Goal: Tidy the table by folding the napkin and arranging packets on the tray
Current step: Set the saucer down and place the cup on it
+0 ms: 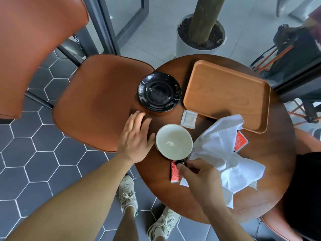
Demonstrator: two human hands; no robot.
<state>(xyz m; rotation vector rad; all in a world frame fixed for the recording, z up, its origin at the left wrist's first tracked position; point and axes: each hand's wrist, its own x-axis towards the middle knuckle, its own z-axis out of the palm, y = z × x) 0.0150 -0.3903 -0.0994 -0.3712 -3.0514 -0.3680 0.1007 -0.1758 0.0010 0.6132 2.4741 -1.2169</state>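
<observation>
Red pkt (pixel 174 173) at R grip (pixel 199 176) thumb (napkin (pixel 224 153) just right).

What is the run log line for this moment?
left hand open beside cup | right hand pinches cup handle | napkin unfolded | red packets, white packet off tray

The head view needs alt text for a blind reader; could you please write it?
A person's right hand curls over a red packet beside a crumpled napkin on a table; the left hand is open beside a cup. The wooden tray holds no packets.
</observation>
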